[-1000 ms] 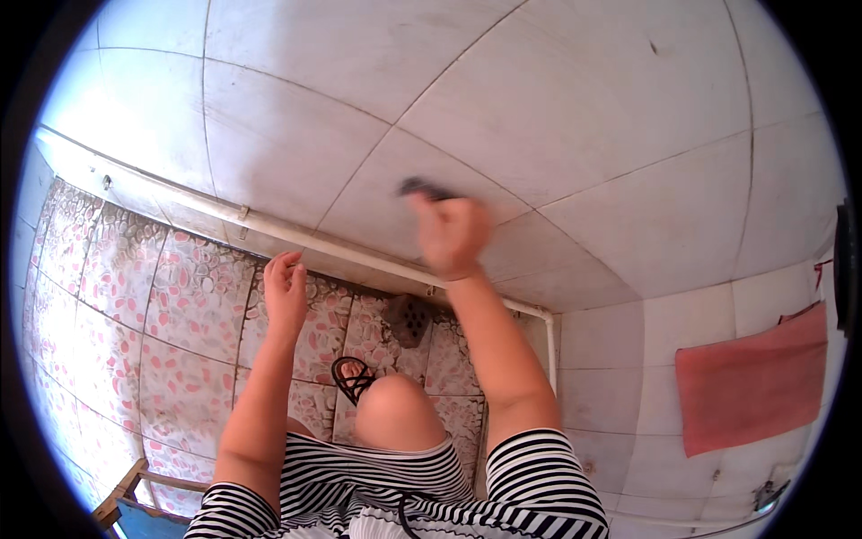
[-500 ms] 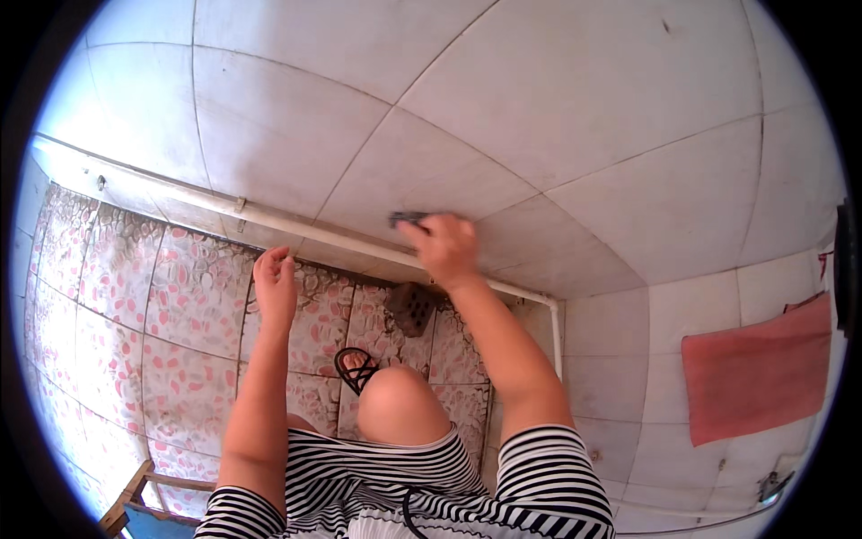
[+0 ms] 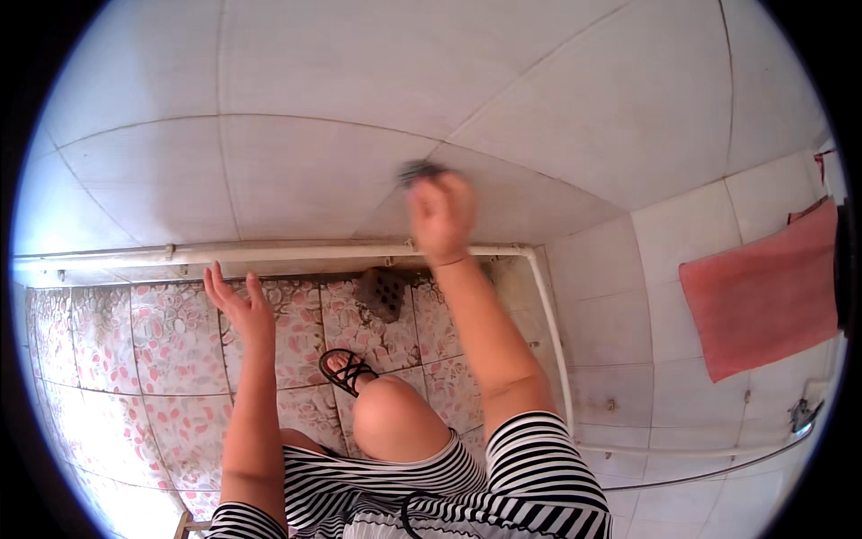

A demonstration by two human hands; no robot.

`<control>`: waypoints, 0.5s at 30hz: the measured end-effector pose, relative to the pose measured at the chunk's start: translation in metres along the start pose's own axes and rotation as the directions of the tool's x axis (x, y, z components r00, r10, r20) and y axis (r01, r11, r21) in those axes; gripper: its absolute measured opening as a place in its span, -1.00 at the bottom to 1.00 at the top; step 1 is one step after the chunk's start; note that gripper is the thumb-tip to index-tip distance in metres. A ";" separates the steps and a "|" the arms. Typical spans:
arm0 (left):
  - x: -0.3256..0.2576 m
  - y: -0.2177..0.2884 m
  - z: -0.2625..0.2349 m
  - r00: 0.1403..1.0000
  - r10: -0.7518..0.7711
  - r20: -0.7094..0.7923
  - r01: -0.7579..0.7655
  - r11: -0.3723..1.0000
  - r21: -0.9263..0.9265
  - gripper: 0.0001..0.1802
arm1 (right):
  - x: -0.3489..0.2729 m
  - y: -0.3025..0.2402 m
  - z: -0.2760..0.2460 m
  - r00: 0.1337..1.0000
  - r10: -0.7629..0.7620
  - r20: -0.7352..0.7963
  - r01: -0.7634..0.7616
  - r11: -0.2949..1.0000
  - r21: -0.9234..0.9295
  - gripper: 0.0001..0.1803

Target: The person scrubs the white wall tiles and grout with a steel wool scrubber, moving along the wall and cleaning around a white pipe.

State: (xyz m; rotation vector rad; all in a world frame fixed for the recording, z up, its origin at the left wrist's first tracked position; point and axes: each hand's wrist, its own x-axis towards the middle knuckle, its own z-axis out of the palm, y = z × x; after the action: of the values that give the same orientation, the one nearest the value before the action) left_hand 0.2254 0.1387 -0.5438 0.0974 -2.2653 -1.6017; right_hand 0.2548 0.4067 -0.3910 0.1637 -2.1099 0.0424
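The scene is brightly lit by soft daylight. The white wall tiles (image 3: 377,99) above the pipe (image 3: 296,253) are the brightest part, and a pale glare is seen on them at the far left of the pipe. Shadows are weak; a thin dark line is cast just under the pipe. The right hand (image 3: 440,216), just above the pipe, is smeared by motion blur, and the dark thing (image 3: 420,169) at its fingertips is too blurred to be told. The left hand (image 3: 235,305) below the pipe is sharp. The pipe and tile lines are bent by the lens, and the corners are black.
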 end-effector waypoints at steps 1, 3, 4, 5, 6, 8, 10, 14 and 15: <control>-0.005 0.015 0.006 0.998 0.057 0.011 -0.057 0.998 0.037 -0.42 | 0.005 0.027 -0.018 1.000 0.002 -0.023 -0.004 0.999 -0.053 -0.80; -0.018 0.038 0.019 0.992 0.120 0.032 -0.122 0.990 0.065 -0.39 | 0.010 0.071 -0.049 0.904 0.226 -0.363 -0.256 0.966 -0.036 -0.84; -0.023 0.042 0.026 0.990 0.139 0.038 -0.139 0.990 0.019 -0.37 | 0.012 0.076 -0.043 0.899 0.232 -0.371 -0.264 0.964 -0.036 -0.84; -0.028 0.049 0.030 0.987 0.158 0.041 -0.157 0.987 -0.026 -0.36 | 0.014 0.078 -0.034 0.739 0.393 -0.547 -0.460 0.888 0.017 -0.86; -0.033 0.063 0.033 0.982 0.184 0.053 -0.179 0.980 -0.086 -0.34 | 0.013 0.077 -0.027 0.521 0.508 -0.686 -0.620 0.777 0.105 -0.88; -0.036 0.088 0.034 0.963 0.267 0.024 -0.263 0.959 -0.105 -0.34 | 0.023 0.033 0.001 0.596 0.493 -0.633 -0.497 0.846 0.191 -0.81; -0.025 0.120 0.026 0.923 0.383 -0.038 -0.384 0.915 -0.121 -0.36 | 0.026 -0.021 0.014 0.946 0.211 -0.245 -0.174 0.971 0.164 -0.80; 0.031 0.194 0.018 0.717 0.672 -0.183 -0.692 0.718 -0.073 -0.40 | 0.040 -0.001 -0.016 0.970 0.077 -0.230 -0.063 0.996 0.069 -0.84; 0.051 0.210 0.018 0.618 0.759 -0.206 -0.779 0.626 -0.033 -0.41 | 0.033 0.026 -0.034 0.965 0.126 -0.231 -0.107 0.990 0.092 -0.85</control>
State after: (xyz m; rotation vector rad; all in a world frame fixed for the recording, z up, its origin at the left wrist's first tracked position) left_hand 0.2041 0.2156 -0.3422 -0.6704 -1.6745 -1.1629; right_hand 0.2630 0.4327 -0.3444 0.0763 -1.8783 0.2058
